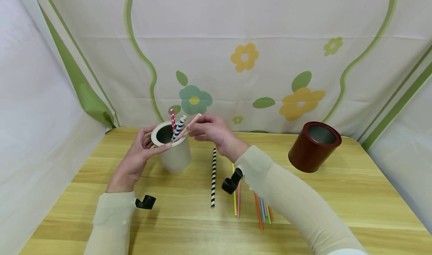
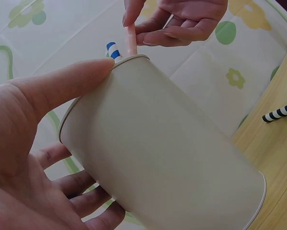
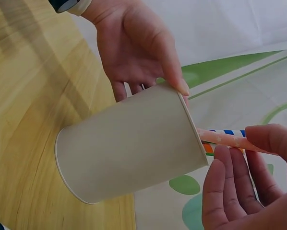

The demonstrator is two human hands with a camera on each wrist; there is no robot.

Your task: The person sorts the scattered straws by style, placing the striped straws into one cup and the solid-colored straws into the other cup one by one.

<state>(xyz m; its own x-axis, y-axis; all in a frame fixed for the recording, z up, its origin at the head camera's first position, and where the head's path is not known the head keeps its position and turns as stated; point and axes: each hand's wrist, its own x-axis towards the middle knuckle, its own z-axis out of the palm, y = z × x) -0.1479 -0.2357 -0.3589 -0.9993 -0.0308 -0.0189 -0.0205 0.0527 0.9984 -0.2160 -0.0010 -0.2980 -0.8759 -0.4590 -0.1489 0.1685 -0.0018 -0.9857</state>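
Observation:
A cream-white can (image 1: 175,158) stands at the left of the table, holding several patterned paper straws. My left hand (image 1: 135,159) grips it near the top, its thumb at the rim and its fingers around the far side. Between thumb and fingers, my right hand (image 1: 214,133) pinches a pale pink paper straw (image 3: 222,138) with small star marks, whose lower end is inside the can. Beside it stick out a blue-and-white striped straw (image 1: 179,128) and a pink straw with white dots (image 1: 173,120). The can's wall hides their lower ends.
A black-and-white striped straw (image 1: 213,178) lies right of the can. Further right are a yellow straw (image 1: 234,200), a pink straw (image 1: 238,202) and several coloured straws (image 1: 261,213), partly under my right sleeve. A dark red can (image 1: 312,152) stands at the back right, before a flowered curtain (image 1: 216,60).

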